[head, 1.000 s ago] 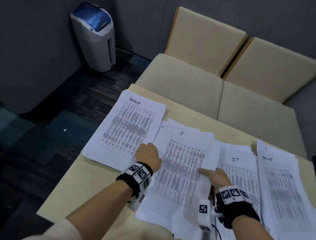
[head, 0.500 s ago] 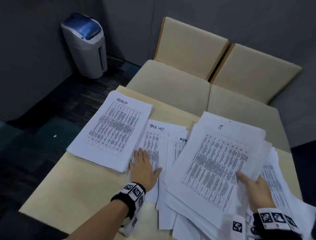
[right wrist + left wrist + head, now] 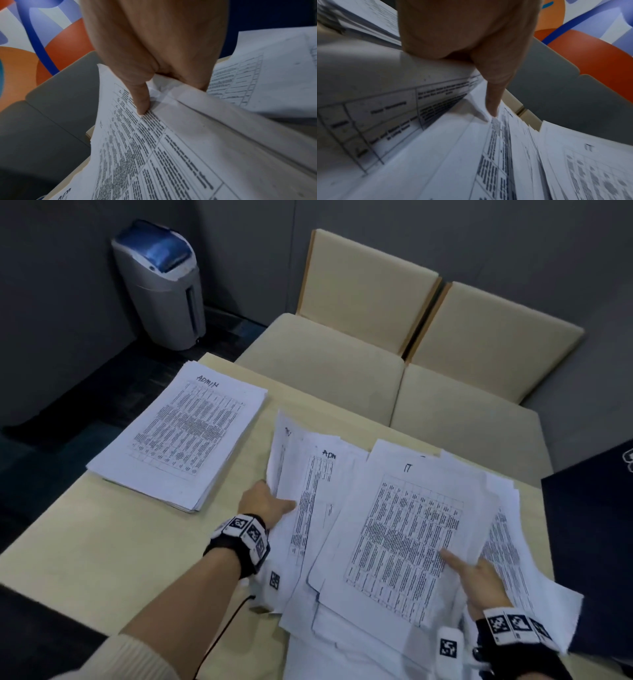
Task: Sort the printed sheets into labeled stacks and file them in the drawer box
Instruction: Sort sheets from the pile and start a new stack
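While the left hand (image 3: 265,503) pinches loose sheets (image 3: 291,474), the right hand (image 3: 479,580) grips the IT stack (image 3: 407,529) (thumb on top).

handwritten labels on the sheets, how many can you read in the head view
3. "ADMIN" tops the neat white paper stack at the far left; "ADM", partly covered, is on a middle sheet; "IT" heads the top sheet under the right hand. Others may be hidden underneath.

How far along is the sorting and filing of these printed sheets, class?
Done: one squared ADMIN stack sits apart on the table. In hand: the right hand holds the IT bundle, while the left hand lifts a sheet from the loose pile. Left: sorting that pile; no drawer box is recognisable, so nothing looks filed.
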The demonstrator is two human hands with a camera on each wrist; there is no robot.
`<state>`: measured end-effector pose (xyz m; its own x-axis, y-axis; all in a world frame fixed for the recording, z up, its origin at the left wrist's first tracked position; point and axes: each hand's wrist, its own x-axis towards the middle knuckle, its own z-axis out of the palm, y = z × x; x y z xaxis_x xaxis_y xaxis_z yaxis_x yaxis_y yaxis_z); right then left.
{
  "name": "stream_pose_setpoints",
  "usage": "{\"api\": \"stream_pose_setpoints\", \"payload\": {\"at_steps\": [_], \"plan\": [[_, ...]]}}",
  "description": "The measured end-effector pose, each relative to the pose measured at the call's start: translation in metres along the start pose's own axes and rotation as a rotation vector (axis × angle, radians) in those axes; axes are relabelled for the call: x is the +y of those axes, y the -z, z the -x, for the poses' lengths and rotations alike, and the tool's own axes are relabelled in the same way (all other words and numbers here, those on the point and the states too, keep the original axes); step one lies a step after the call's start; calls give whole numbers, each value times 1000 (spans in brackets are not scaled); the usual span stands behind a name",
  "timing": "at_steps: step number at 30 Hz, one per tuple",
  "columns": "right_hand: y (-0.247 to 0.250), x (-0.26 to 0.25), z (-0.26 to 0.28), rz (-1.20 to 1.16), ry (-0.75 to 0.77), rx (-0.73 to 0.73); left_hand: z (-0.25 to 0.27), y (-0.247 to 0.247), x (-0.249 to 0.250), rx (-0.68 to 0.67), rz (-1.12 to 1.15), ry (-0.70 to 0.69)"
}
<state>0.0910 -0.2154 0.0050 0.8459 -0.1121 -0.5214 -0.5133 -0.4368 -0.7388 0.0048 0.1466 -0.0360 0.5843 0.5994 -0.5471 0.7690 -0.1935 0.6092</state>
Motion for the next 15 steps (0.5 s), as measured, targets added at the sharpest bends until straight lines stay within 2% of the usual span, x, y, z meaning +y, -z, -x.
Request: {"api": "stream_pose_setpoints", "payload": {"at_steps": [3, 5, 7, 8, 10, 12, 13, 15], "plan": [[9, 5, -2, -14, 3, 13, 6, 6, 6, 167, -84, -15], [16, 8, -6, 5, 43, 70, 14, 12, 10, 409, -247, -51], [24, 9, -9, 17, 90, 120, 26, 10, 14, 612, -330, -196], [28, 10, -10, 6, 109, 133, 32, 6, 18, 586, -303, -274], [37, 8, -11, -42, 131, 136, 43, -14, 25, 333, -199, -344], [45, 9, -12, -103, 129, 110, 51, -41, 29, 49, -161, -271], [48, 9, -10, -134, 126, 83, 54, -54, 31, -28, -146, -216], [57, 10, -7, -206, 98, 4, 59, -76, 32, -64, -100, -123]]}}
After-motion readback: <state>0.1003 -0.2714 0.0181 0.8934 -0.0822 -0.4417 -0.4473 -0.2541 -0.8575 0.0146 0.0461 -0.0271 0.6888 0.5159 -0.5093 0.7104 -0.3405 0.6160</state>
